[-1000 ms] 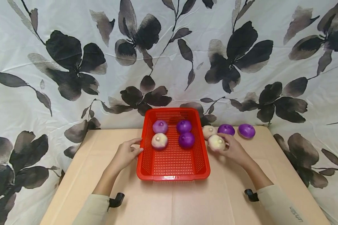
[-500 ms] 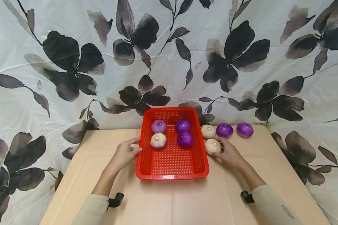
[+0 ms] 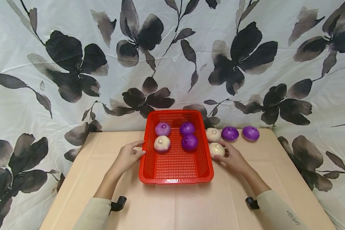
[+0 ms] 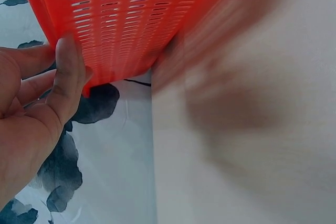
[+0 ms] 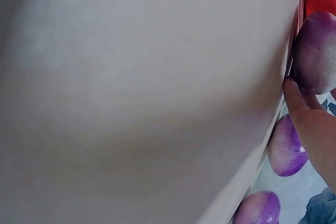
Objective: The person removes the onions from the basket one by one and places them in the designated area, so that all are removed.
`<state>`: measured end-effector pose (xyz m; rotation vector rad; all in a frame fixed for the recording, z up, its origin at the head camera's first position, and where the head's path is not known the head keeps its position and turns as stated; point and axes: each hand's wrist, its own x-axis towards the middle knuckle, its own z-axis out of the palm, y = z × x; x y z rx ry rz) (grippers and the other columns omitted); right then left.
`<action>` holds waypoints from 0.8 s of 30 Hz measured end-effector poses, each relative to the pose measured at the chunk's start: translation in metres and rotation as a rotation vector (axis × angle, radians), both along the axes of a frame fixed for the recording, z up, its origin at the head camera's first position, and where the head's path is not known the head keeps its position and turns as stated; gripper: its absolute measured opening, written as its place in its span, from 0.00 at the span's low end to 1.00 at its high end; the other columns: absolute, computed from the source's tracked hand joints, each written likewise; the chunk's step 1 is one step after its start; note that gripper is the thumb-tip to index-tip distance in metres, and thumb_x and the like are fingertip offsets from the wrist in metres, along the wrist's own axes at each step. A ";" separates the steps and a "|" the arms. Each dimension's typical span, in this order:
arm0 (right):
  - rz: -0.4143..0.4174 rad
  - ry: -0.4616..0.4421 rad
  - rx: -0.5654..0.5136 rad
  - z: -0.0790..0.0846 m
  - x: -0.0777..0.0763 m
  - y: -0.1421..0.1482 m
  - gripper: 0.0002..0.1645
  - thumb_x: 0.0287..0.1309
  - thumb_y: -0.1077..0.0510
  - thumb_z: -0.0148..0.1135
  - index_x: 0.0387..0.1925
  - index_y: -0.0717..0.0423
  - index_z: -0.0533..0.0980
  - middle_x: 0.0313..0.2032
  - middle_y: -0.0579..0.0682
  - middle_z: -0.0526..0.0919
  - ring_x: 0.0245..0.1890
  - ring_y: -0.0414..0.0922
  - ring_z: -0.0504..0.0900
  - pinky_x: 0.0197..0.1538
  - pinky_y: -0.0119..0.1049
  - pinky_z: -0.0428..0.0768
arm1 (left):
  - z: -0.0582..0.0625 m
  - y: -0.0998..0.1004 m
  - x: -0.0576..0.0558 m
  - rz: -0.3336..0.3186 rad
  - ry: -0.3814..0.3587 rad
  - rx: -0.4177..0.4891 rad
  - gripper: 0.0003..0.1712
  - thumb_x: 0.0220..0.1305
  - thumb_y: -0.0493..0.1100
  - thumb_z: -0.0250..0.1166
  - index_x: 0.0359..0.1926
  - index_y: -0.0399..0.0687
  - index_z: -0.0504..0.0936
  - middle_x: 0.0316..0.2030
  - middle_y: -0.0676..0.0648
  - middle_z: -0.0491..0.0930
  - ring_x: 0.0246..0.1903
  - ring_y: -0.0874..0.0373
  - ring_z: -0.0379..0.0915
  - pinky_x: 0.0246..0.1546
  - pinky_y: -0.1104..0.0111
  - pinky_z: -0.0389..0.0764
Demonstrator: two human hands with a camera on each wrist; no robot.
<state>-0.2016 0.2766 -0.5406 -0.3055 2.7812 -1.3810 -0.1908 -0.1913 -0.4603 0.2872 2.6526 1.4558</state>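
A red plastic basket (image 3: 175,171) sits in the middle of the table in the head view, with several purple and whitish onions in its far half. My left hand (image 3: 128,156) holds its left rim; in the left wrist view the thumb (image 4: 67,72) lies against the perforated outer wall. Just outside the right wall is a pale onion (image 3: 217,149), gripped by my right hand (image 3: 233,157). From the right wrist view this onion (image 5: 317,53) looks purple and white, low at the table surface. The far fingers of the right hand are partly hidden.
Another pale onion (image 3: 213,134) lies beyond the held one, close to the basket. Two purple onions, a nearer one (image 3: 230,133) and a farther one (image 3: 250,133), line the table's back edge. A floral cloth (image 3: 189,64) hangs behind the table (image 3: 201,207).
My right hand has moved the pale onion slightly left and down, bringing it beside the basket. Over the last half second it stays nearly still. The left hand keeps its hold on the rim.
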 end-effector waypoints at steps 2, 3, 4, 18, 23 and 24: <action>0.003 0.003 0.002 0.000 0.000 0.000 0.45 0.61 0.51 0.75 0.73 0.61 0.65 0.67 0.63 0.74 0.61 0.61 0.79 0.63 0.59 0.79 | 0.000 -0.001 0.000 0.000 -0.004 -0.002 0.31 0.67 0.32 0.68 0.69 0.35 0.73 0.58 0.32 0.81 0.23 0.51 0.83 0.26 0.62 0.85; 0.005 0.006 0.001 0.000 0.001 0.000 0.45 0.61 0.50 0.75 0.73 0.61 0.65 0.67 0.64 0.74 0.61 0.61 0.79 0.63 0.59 0.78 | 0.000 -0.001 0.000 0.000 -0.006 -0.001 0.31 0.67 0.32 0.68 0.69 0.34 0.73 0.58 0.32 0.81 0.22 0.52 0.83 0.26 0.61 0.85; 0.006 0.008 0.002 0.000 0.001 0.000 0.45 0.61 0.50 0.75 0.73 0.61 0.65 0.67 0.64 0.74 0.61 0.62 0.79 0.64 0.59 0.78 | 0.000 -0.001 0.001 0.002 -0.008 0.002 0.31 0.67 0.32 0.68 0.69 0.34 0.73 0.58 0.32 0.81 0.22 0.51 0.83 0.26 0.61 0.85; 0.045 0.076 -0.008 -0.003 0.000 0.002 0.41 0.61 0.59 0.74 0.71 0.64 0.66 0.65 0.65 0.75 0.61 0.62 0.79 0.63 0.59 0.79 | 0.000 0.003 0.001 0.005 0.006 -0.022 0.30 0.67 0.32 0.68 0.69 0.34 0.74 0.57 0.33 0.82 0.22 0.51 0.81 0.22 0.70 0.77; 0.059 0.075 -0.028 -0.004 -0.001 0.001 0.42 0.61 0.57 0.74 0.72 0.64 0.65 0.64 0.65 0.75 0.61 0.63 0.79 0.62 0.59 0.80 | 0.001 0.002 0.000 0.007 0.011 -0.034 0.30 0.67 0.33 0.68 0.69 0.35 0.74 0.56 0.34 0.82 0.23 0.48 0.81 0.22 0.70 0.77; 0.059 0.075 -0.028 -0.004 -0.001 0.001 0.42 0.61 0.57 0.74 0.72 0.64 0.65 0.64 0.66 0.75 0.61 0.63 0.79 0.62 0.59 0.80 | 0.001 0.002 0.001 0.008 0.010 -0.031 0.30 0.67 0.33 0.68 0.69 0.34 0.74 0.56 0.33 0.82 0.24 0.46 0.82 0.22 0.70 0.78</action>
